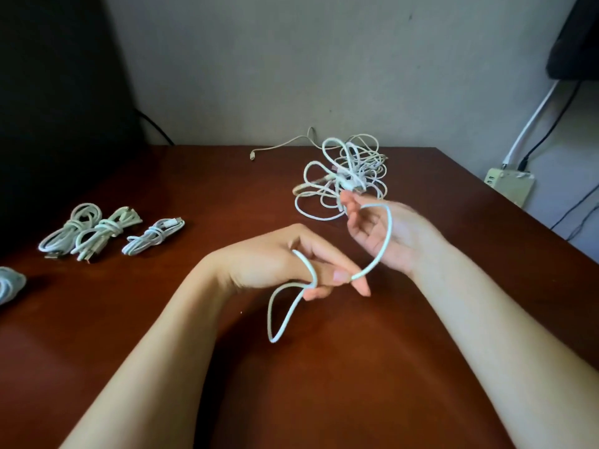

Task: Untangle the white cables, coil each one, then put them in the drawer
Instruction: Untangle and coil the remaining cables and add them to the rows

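The left hand (282, 264) is pinching a white cable (390, 222) between the thumb and the fingertips. The cable is also passing around one of its fingers and hanging below it in a loose loop above the tabletop (324, 384). The right hand (382, 234) is staying near it, a little higher. Its fingers are curling on the same cable near the top, and the cable is running in an arc across this palm down to the left thumb. The two hands are close but not touching.

Just behind the right hand, a tangle of cables (343, 170) is lying on the tabletop; I cannot tell if the held cable is joining it. Well apart on the left, three coiled cables (107, 231) are lying side by side, and part of one more coil (9, 283) is showing at the left edge. A power strip (510, 186) is sitting beyond the right edge of the tabletop.
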A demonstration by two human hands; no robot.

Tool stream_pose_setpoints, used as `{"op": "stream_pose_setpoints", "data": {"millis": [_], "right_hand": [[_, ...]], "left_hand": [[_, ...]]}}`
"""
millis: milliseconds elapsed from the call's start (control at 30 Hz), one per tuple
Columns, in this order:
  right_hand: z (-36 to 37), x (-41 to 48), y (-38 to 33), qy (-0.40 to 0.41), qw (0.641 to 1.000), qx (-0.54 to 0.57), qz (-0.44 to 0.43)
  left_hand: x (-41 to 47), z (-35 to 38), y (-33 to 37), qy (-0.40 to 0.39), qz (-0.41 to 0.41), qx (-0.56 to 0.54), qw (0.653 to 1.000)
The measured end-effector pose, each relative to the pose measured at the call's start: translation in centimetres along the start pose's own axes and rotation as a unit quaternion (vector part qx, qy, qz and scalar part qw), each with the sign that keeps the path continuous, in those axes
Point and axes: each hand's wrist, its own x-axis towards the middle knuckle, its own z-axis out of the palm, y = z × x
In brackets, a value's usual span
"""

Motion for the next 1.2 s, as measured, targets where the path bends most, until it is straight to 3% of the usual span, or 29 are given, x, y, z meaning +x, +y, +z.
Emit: {"op": "stream_pose_setpoints", "data": {"millis": [100,267,533,600,667,800,867,933,1000,1200], "right_hand": [[-0.4,0.3,-1.0,0.044,0.969,-0.164,-0.178],[-1.0,0.2,-2.6,0.082,0.884,-0.214,-0.408],[-1.8,-0.1,-2.7,0.121,0.744,-0.380,-0.536],[-1.7,0.0,-2.3,0.113,0.749,-0.389,-0.525],[-1.8,0.4,-2.2,0.108,0.791,-0.351,-0.488],[-2.1,0.5,-2.9,0.141,0.849,-0.270,-0.431],[-2.3,0.6,-3.2,0.154,0.858,-0.242,-0.426],[-2.4,0.7,-3.2,0.163,0.856,-0.239,-0.428],[-2.3,0.7,-3.0,0.158,0.854,-0.244,-0.432],[-1.1,-0.1,-2.0,0.069,0.835,-0.296,-0.459]], "left_hand": [[0.3,-0.1,0.5,0.020,0.017,-0.013,1.000],[0.7,-0.2,0.8,0.113,0.074,0.024,0.991],[1.9,-1.1,-0.3,0.399,0.028,-0.052,0.915],[2.0,-1.5,-0.8,0.443,0.021,-0.063,0.894],[2.1,-2.1,-1.6,0.488,0.026,-0.046,0.871],[1.5,-2.7,-1.9,0.534,0.012,0.100,0.839],[1.5,-2.6,-1.5,0.485,0.044,0.048,0.872],[1.4,-2.2,-0.5,0.389,0.082,-0.085,0.914],[1.3,-2.0,0.2,0.326,0.091,-0.136,0.931],[2.0,-0.2,0.3,0.315,0.114,0.012,0.942]]}}
